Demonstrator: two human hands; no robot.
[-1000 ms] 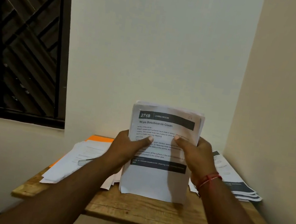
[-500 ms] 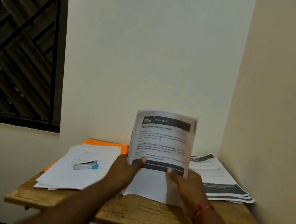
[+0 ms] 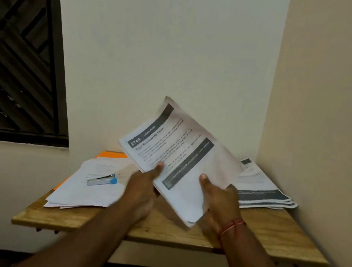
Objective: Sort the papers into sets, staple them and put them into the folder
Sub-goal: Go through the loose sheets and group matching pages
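I see the orange folder [image 3: 111, 154] lying flat at the back left of the bench [image 3: 269, 238]. Nearly all of it is covered by a loose pile of white sheets [image 3: 93, 194]. Only its far edge and a sliver along the left show, and I cannot tell whether anything is inside it. A silver stapler [image 3: 102, 180] with a blue end rests on top of that pile.

My left hand [image 3: 141, 187] and right hand [image 3: 220, 199] both grasp a stack of printed papers [image 3: 180, 157], thumbs on the front page. The stack is held above the middle of the bench, turned at a slant, with its lowest corner down near the wood. The top page reads "2748" and "Wipe Baseboards Clean". The smaller print is too blurred to read, and the upper edge is smeared. The fingers behind the stack are hidden.

A fanned pile of sheets with dark bands [image 3: 264, 192] lies in the right corner, partly hidden behind the held stack.
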